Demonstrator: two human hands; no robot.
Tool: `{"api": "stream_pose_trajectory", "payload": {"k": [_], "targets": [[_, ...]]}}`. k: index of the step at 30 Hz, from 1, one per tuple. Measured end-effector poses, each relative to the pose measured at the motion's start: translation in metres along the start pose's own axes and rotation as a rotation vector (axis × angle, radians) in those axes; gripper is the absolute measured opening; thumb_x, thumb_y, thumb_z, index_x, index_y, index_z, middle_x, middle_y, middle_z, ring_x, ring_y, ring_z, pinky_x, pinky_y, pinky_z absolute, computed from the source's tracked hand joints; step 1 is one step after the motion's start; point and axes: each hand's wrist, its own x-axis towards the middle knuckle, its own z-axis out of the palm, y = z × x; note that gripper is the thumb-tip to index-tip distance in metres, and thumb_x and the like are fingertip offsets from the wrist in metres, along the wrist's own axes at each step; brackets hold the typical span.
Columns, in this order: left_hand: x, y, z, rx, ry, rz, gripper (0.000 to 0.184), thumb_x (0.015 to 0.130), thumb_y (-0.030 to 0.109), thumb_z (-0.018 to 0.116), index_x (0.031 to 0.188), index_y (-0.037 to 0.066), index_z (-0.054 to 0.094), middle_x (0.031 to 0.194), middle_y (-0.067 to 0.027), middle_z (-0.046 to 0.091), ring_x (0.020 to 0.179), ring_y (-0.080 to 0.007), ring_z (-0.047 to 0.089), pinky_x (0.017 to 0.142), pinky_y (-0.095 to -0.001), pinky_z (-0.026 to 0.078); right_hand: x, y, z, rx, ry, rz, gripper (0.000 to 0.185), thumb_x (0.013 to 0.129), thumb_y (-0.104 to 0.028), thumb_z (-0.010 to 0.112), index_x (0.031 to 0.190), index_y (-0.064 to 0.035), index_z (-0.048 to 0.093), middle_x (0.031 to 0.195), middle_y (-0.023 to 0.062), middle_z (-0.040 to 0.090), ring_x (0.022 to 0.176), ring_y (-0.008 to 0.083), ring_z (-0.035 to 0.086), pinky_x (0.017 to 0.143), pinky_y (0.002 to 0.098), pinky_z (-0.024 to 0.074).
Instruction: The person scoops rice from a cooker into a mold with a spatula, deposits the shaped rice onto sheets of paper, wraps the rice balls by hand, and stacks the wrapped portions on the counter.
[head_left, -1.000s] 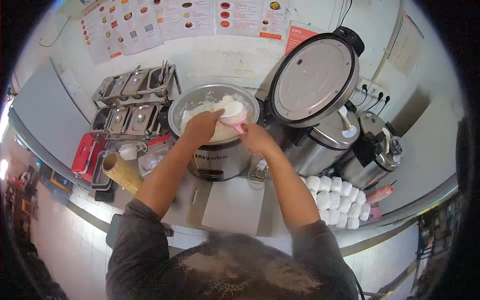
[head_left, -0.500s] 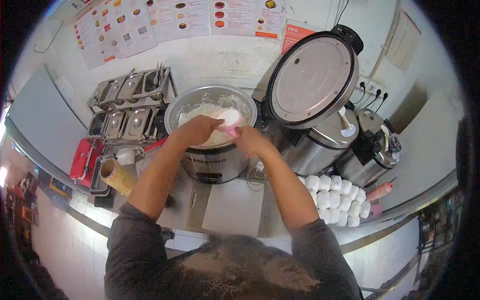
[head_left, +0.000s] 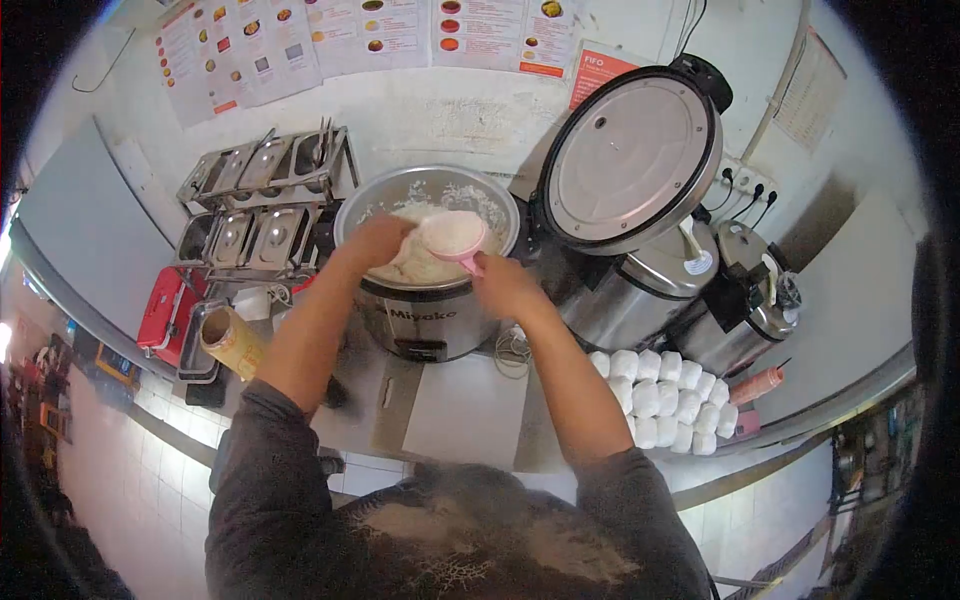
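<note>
My right hand (head_left: pixel 505 284) grips the handle of a pink cup-shaped scoop (head_left: pixel 470 246) and holds it over the open rice cooker (head_left: pixel 425 318). White contents, seemingly rice, show inside the scoop. My left hand (head_left: pixel 383 242) reaches over the cooker's left side, just left of the scoop and apart from it. Its fingertips point into the pot, and I cannot make out whether they hold anything. White rice (head_left: pixel 408 268) lies in the metal inner pot (head_left: pixel 425 177), with grains stuck along its wall.
A raised cooker lid (head_left: pixel 630 160) stands right of the pot, near other steel cookers (head_left: pixel 640 310). Wrapped white portions (head_left: pixel 665 400) are stacked at the right front. Lidded steel trays (head_left: pixel 270 245), a red box (head_left: pixel 165 310) and a yellowish roll (head_left: pixel 232 343) occupy the left side.
My left hand has left the scoop's side and moved left and slightly down over the pot. The scoop has tilted, so more of its white contents shows.
</note>
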Motion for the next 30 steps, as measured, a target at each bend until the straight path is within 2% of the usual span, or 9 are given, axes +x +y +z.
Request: {"api": "stream_pose_trajectory", "payload": {"k": [2,4,8,15,20,23,24,26,30], "targets": [[-0.003,-0.012,0.004,-0.039,-0.034,-0.019,0.041,0.088,0.004,0.049,0.125,0.01,0.065,0.112,-0.0238,0.066,0.102,-0.04,0.064,0.089,-0.0472,0.05,-0.001,0.005,-0.002,0.05,0.04,0.034,0.036,0.088,-0.018,0.056,0.12,-0.0034,0.062,0.111,0.0266,0.066,0.105,0.0424,0.064,0.091,0.0481,0.0509],[-0.013,-0.001,-0.008,-0.048,0.18,-0.089,0.041,0.089,0.005,0.048,0.127,0.01,0.063,0.108,-0.0237,0.067,0.101,-0.0392,0.065,0.088,-0.0475,0.051,0.002,0.006,-0.01,0.055,-0.004,0.058,0.036,0.088,-0.018,0.056,0.12,-0.003,0.062,0.111,0.027,0.066,0.103,0.0428,0.064,0.09,0.0482,0.051],[-0.026,0.049,-0.007,-0.022,0.302,0.067,0.044,0.09,0.005,0.048,0.132,0.012,0.06,0.104,-0.0228,0.068,0.099,-0.0388,0.065,0.086,-0.0472,0.052,-0.008,-0.014,-0.03,0.093,-0.131,0.107,0.035,0.086,-0.012,0.051,0.117,0.0009,0.061,0.113,0.0294,0.064,0.106,0.0449,0.062,0.092,0.0502,0.0496],[-0.032,0.026,0.006,-0.008,0.217,-0.268,0.043,0.09,0.012,0.048,0.132,0.012,0.059,0.103,-0.0237,0.068,0.096,-0.0394,0.067,0.085,-0.0503,0.053,0.004,0.012,0.003,0.042,0.044,0.012,0.038,0.086,-0.017,0.058,0.12,-0.0001,0.062,0.106,0.0275,0.067,0.097,0.0428,0.066,0.084,0.0485,0.0521],[-0.034,0.036,-0.005,0.183,0.183,-0.285,0.041,0.093,0.024,0.051,0.132,0.017,0.059,0.112,-0.0214,0.067,0.108,-0.038,0.063,0.089,-0.052,0.051,-0.027,0.022,0.004,0.346,0.037,-0.034,0.037,0.092,-0.019,0.057,0.127,-0.0087,0.061,0.097,0.0167,0.071,0.068,0.0266,0.068,0.066,0.0403,0.0547],[-0.035,0.039,-0.001,0.335,0.246,-0.154,0.046,0.093,0.037,0.057,0.135,0.017,0.056,0.119,-0.0157,0.065,0.111,-0.0376,0.061,0.09,-0.056,0.048,-0.072,0.034,0.007,0.697,-0.158,0.026,0.042,0.096,-0.023,0.058,0.137,-0.0142,0.056,0.072,-0.0006,0.057,0.05,0.0067,0.05,0.044,0.0257,0.0421],[-0.048,0.045,-0.004,0.204,0.503,0.008,0.041,0.091,0.035,0.062,0.125,0.012,0.063,0.104,-0.0167,0.068,0.097,-0.0372,0.064,0.082,-0.0514,0.051,-0.09,0.04,0.01,0.706,-0.156,0.019,0.046,0.096,-0.02,0.056,0.141,-0.0153,0.053,0.071,-0.0008,0.056,0.049,0.006,0.048,0.044,0.0251,0.042],[-0.074,0.063,-0.007,-0.27,0.59,0.141,0.027,0.091,0.029,0.063,0.105,0.007,0.067,0.09,-0.0192,0.066,0.084,-0.0384,0.064,0.074,-0.0469,0.051,-0.129,0.039,0.012,0.682,-0.202,0.133,0.041,0.095,-0.014,0.052,0.135,-0.0088,0.057,0.08,-0.0002,0.06,0.063,0.0076,0.053,0.055,0.0242,0.0456],[-0.162,0.098,0.047,-0.372,0.078,-0.09,0.023,0.091,0.025,0.063,0.087,0.002,0.062,0.083,-0.0209,0.064,0.077,-0.0398,0.062,0.071,-0.0451,0.05,-0.177,0.092,0.087,0.567,-0.02,-0.036,0.044,0.093,-0.012,0.057,0.137,-0.0061,0.055,0.093,0.0038,0.067,0.076,0.0139,0.06,0.071,0.0285,0.0504]]}}
